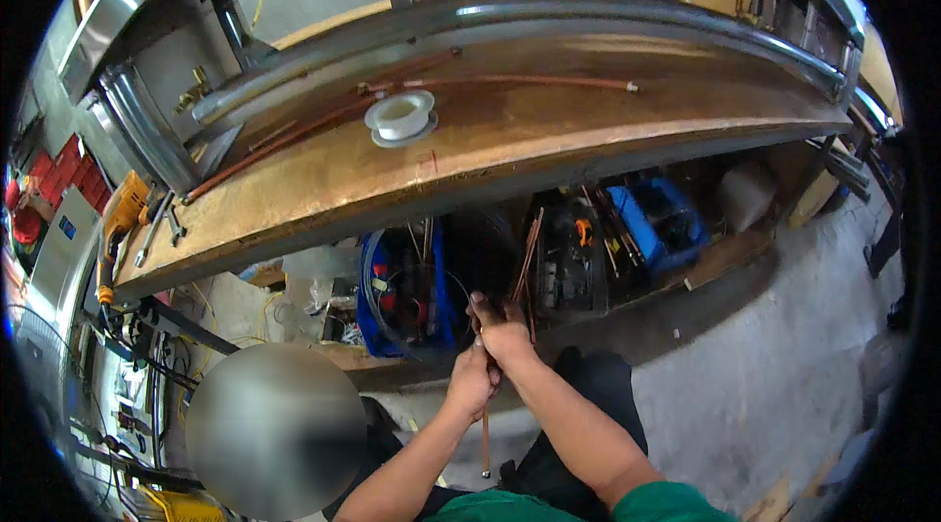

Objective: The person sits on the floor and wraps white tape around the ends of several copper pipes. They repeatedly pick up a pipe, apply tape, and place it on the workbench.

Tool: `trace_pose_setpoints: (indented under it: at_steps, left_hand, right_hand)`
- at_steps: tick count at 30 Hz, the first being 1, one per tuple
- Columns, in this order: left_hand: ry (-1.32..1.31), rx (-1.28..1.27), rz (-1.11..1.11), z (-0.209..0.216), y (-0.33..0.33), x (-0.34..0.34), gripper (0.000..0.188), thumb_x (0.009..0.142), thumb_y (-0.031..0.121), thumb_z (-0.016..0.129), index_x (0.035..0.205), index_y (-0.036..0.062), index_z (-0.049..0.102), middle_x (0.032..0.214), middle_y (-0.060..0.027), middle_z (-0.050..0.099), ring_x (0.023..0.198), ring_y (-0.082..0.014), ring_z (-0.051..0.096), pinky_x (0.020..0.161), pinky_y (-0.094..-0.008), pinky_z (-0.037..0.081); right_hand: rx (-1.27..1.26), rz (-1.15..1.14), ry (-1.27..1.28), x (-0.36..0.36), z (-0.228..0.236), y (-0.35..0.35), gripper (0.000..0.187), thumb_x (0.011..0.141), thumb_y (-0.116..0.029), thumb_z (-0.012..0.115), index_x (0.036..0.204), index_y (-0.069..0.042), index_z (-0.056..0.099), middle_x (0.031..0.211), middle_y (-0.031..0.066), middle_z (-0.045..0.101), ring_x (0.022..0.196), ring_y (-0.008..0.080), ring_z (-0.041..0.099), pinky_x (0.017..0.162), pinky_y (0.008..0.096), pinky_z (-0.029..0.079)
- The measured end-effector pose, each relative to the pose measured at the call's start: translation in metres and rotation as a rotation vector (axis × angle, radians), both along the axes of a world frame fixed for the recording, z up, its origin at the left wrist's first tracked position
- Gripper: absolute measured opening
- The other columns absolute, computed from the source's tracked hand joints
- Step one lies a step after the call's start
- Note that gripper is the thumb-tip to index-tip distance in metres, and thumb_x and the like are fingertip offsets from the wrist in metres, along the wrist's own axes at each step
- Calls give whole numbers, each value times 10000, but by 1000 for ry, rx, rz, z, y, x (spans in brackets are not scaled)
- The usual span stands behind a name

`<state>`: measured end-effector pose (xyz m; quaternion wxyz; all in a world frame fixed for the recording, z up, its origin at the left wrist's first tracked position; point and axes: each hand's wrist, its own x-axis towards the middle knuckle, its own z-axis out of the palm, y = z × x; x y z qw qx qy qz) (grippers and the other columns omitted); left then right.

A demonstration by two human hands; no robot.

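Observation:
My hands meet in front of my knees, below the front edge of the workbench. My left hand is closed around a thin copper tube; its lower end hangs beneath the hand and carries a small shiny fitting. Just above and touching it, my right hand is closed too, fingers pinched together. What the right fingers grip is hidden in the dark there. Behind the hands, on the lower shelf, a blue bin holds mixed parts, with a loop of thin wire or tubing around it.
On the wooden workbench lie a white spool, long copper tubes, wrenches and an orange power drill. A grey bin and another blue bin stand below. A blurred round shape is close at left.

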<state>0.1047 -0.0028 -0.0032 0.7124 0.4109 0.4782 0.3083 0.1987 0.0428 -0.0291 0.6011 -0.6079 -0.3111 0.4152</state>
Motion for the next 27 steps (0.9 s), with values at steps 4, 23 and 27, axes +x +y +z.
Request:
trace_pose_setpoints:
  at_steps: [4,23,27]
  left_hand:
    - [209,146,-127,6,14,19,479,1037,446,337,888,50,561,658,-49,547,535,-149,483,489,-317,399]
    - [-66,485,-177,79,-22,-129,614,824,34,743,1356,42,435,1042,-97,668,923,-142,625,845,-317,516]
    - [-97,657,-91,95,-31,-109,545,840,57,741,1325,42,493,989,-84,686,893,-124,628,822,-292,512]
  right_hand:
    - [121,-47,-22,27,-1,11,263,951,-309,631,934,-46,640,723,34,614,604,126,536,561,270,433]
    - [324,-396,924,119,58,-26,174,1010,-161,478,1007,-56,617,855,62,635,745,203,621,614,304,527]
    - [224,-386,1040,111,32,-15,150,988,-162,503,1008,-66,616,866,62,638,752,210,633,639,319,547]
